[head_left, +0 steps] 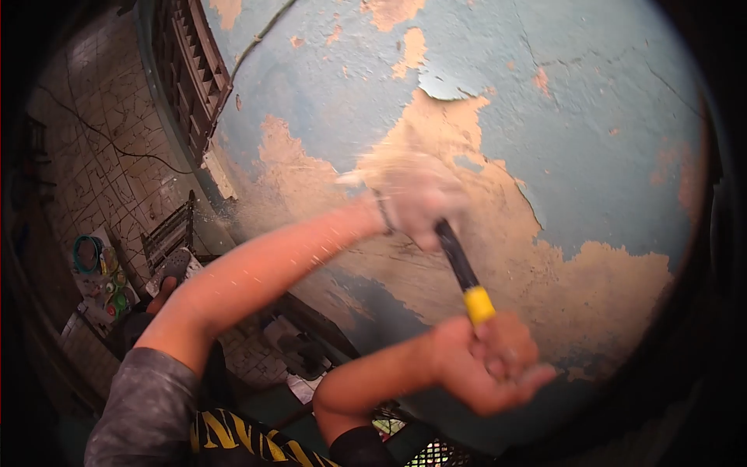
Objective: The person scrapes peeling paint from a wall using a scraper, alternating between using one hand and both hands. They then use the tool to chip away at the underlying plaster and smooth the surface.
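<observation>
A tool with a black and yellow handle (459,261) slants across the peeling blue wall (607,156). My left hand (424,198), blurred by motion, is closed round its upper part, close to a bare tan patch (451,124). Around the yellow end, my right hand (494,362) has its fingers curled, with one digit sticking out to the right. The tool's working end is hidden by my left hand and the blur. A flap of paint (445,84) curls off the wall above. Light specks fly over my left forearm.
A brown louvred shutter (191,70) and a cable (261,39) are at the upper left. Below lie a cracked-tile floor (117,117), a small table with assorted items (101,272) and a dark chair (170,233). A foot in a shoe shows near the chair.
</observation>
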Motion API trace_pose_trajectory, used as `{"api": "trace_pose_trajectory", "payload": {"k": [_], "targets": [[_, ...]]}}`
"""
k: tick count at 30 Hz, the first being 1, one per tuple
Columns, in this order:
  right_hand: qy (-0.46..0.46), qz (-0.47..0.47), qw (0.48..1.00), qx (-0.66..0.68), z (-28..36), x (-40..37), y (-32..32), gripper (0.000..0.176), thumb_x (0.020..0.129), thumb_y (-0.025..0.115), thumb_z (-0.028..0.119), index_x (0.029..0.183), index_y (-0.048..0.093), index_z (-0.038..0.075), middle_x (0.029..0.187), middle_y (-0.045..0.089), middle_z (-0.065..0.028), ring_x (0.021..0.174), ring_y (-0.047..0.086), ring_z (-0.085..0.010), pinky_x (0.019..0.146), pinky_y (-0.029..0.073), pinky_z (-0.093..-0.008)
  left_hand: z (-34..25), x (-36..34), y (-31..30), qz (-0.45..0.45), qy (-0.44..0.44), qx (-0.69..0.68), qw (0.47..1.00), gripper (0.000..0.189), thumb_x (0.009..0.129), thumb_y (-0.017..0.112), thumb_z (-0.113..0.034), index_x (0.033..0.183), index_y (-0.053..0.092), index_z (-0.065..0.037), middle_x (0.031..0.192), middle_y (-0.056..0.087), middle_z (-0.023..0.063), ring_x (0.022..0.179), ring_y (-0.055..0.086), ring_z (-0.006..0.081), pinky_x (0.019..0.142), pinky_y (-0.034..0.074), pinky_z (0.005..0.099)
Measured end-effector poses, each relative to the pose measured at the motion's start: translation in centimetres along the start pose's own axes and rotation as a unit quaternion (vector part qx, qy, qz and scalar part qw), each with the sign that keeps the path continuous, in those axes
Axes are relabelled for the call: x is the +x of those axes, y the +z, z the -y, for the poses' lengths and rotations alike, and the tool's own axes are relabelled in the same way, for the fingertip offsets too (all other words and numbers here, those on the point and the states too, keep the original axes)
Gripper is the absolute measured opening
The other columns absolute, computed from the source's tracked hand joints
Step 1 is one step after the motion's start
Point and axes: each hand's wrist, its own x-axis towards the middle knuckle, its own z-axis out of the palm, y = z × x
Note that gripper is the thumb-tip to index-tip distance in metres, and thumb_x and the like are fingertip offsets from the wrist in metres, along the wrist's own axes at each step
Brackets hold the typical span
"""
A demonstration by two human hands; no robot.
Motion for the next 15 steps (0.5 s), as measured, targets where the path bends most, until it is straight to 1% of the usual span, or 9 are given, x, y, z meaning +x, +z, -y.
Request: {"api": "trace_pose_trajectory", "payload": {"k": [1,3,4,5,7,10,12,14,15], "targets": [[0.018,0.054,0.998,-0.001,-0.9,-0.5,0.1,0.051,0.104,0.046,0.03,0.057,0.027,0.022,0.05,0.019,0.005,0.042,0.022,-0.0088,0.046,0.022,-0.0259,-0.3,0.0,0.2,0.01,-0.011,0.009,1.0,0.027,0.051,0.072,-0.032,0.061,0.054,-0.015,0.063,0.058,0.0023,0.06,0.062,0.0261,0.053,0.049,0.0414],[-0.002,0.027,0.999,0.02,0.2,0.8,-0.7,0.051,0.104,0.046,0.03,0.057,0.027,0.022,0.05,0.019,0.0048,0.042,0.023,-0.0092,0.046,0.023,-0.0262,-0.4,0.3,-0.1,0.03,-0.031,0.034,0.998,0.027,0.05,0.072,-0.033,0.061,0.054,-0.015,0.063,0.058,0.0019,0.06,0.063,0.0259,0.054,0.049,0.0417],[-0.009,0.016,0.999,0.031,0.9,1.2,-0.8,0.051,0.104,0.046,0.03,0.057,0.027,0.021,0.05,0.02,0.0047,0.042,0.024,-0.0094,0.046,0.023,-0.0263,-1.3,1.6,0.8,-0.002,0.021,0.015,1.0,0.027,0.054,0.071,-0.033,0.061,0.051,-0.016,0.062,0.054,0.0006,0.056,0.059,0.0241,0.051,0.047,0.0393],[-0.045,-0.116,0.992,-0.034,2.8,1.7,1.1,0.052,0.104,0.046,0.031,0.057,0.027,0.021,0.05,0.021,0.0048,0.043,0.025,-0.0108,0.046,0.026,-0.0277,-2.8,3.6,2.1,-0.037,0.074,-0.002,0.997,0.027,0.057,0.07,-0.034,0.061,0.049,-0.017,0.06,0.051,-0.0008,0.052,0.056,0.0223,0.048,0.045,0.0369],[-0.08,-0.067,0.995,-0.007,3.9,2.9,0.7,0.052,0.104,0.046,0.032,0.057,0.027,0.021,0.05,0.021,0.0048,0.043,0.025,-0.011,0.046,0.026,-0.028,-6.4,6.1,3.9,0.069,0.082,-0.02,0.994,0.028,0.057,0.068,-0.035,0.062,0.048,-0.016,0.062,0.052,0.0001,0.056,0.057,0.0227,0.05,0.046,0.0367],[-0.075,-0.029,0.997,-0.01,3.0,2.9,-0.3,0.052,0.104,0.046,0.033,0.057,0.027,0.021,0.05,0.021,0.0048,0.043,0.025,-0.0114,0.046,0.027,-0.0283,-7.4,6.0,5.2,0.082,0.083,-0.033,0.993,0.029,0.057,0.068,-0.034,0.063,0.047,-0.016,0.063,0.052,0.0007,0.059,0.058,0.0238,0.052,0.047,0.0372],[-0.039,-0.013,0.999,-0.008,1.4,1.7,-0.8,0.052,0.104,0.046,0.033,0.057,0.027,0.021,0.05,0.022,0.0048,0.042,0.025,-0.0117,0.046,0.028,-0.0285,-4.7,3.9,3.4,0.011,0.063,-0.036,0.997,0.027,0.056,0.069,-0.033,0.063,0.049,-0.016,0.062,0.051,-0.0001,0.055,0.057,0.0238,0.05,0.046,0.0368],[0.0,0.007,1.0,-0.011,0.1,0.6,-1.2,0.052,0.104,0.046,0.034,0.057,0.027,0.021,0.05,0.022,0.0048,0.042,0.026,-0.0119,0.046,0.028,-0.0288,-1.2,0.8,0.7,-0.026,0.032,-0.033,0.999,0.027,0.057,0.069,-0.033,0.063,0.05,-0.015,0.06,0.049,-0.0007,0.051,0.054,0.0233,0.049,0.045,0.0366],[0.013,0.013,1.0,-0.008,-0.1,-0.1,-1.0,0.051,0.104,0.047,0.036,0.059,0.029,0.021,0.05,0.023,0.0042,0.042,0.027,-0.0121,0.047,0.029,-0.0279,-0.7,0.0,0.0,-0.006,0.007,0.007,1.0,0.025,0.056,0.07,-0.032,0.063,0.051,-0.016,0.061,0.052,-0.0002,0.053,0.056,0.0236,0.05,0.047,0.0374]]}}
